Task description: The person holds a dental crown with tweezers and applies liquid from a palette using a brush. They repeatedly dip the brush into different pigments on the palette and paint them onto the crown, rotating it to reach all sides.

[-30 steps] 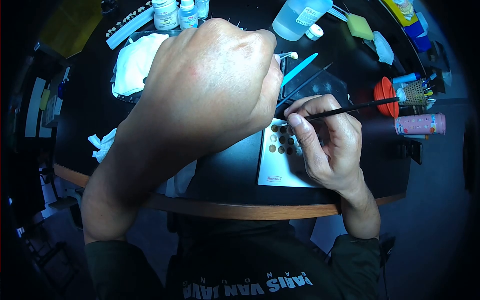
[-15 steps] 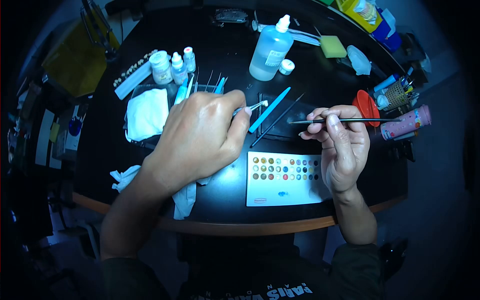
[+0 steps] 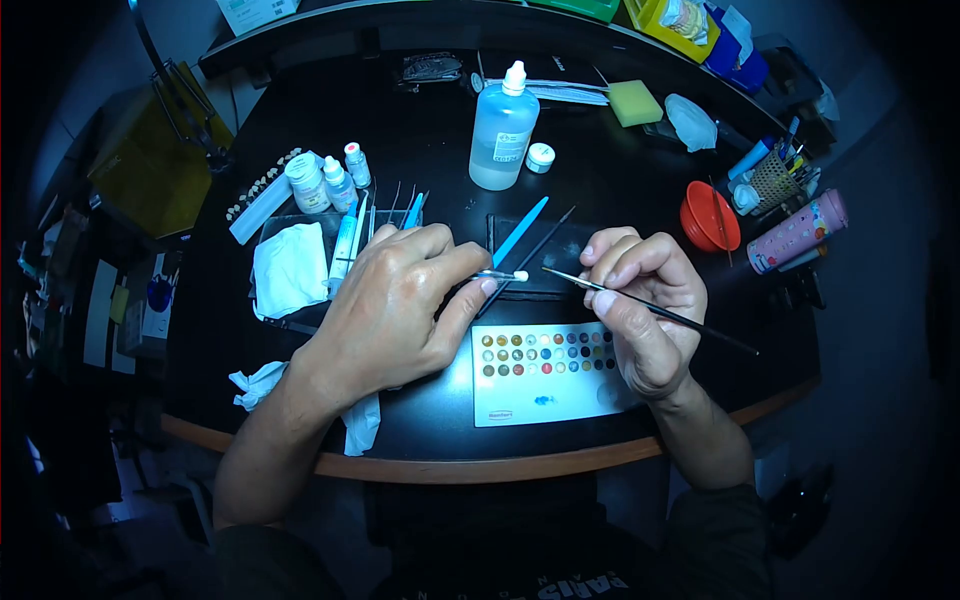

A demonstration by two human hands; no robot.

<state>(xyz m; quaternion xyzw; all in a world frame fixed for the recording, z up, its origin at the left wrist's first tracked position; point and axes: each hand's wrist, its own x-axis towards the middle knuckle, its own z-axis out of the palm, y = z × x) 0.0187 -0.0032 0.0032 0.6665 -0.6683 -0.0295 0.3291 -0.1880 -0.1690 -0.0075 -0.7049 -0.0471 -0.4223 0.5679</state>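
Observation:
Pinched in my left hand (image 3: 395, 305) are metal tweezers (image 3: 492, 275), and their tips grip a small white tooth-like piece (image 3: 521, 276). My right hand (image 3: 655, 315) is closed on a thin dark paintbrush (image 3: 675, 317). The brush tip points left at the white piece, a short gap away from it. Beneath the hands lies a white palette card (image 3: 550, 405) with rows of coloured wells and a blue smear. A blue stick-like tool (image 3: 522, 230) and a second slender brush (image 3: 548, 240) lie behind the hands, partly hidden.
A large clear bottle (image 3: 498, 150) and small jar (image 3: 540, 158) stand at the back. White cloth (image 3: 290, 265), small bottles (image 3: 338, 185) and tools sit left. Right are a red bowl (image 3: 703, 220), pen basket (image 3: 775, 185) and pink tumbler (image 3: 797, 230). Crumpled tissue (image 3: 260, 385) lies front left.
My right hand has tilted the brush, its tip now nearer the white piece. My left hand has turned the tweezers, lowering the piece. The whole view has shifted slightly with the head.

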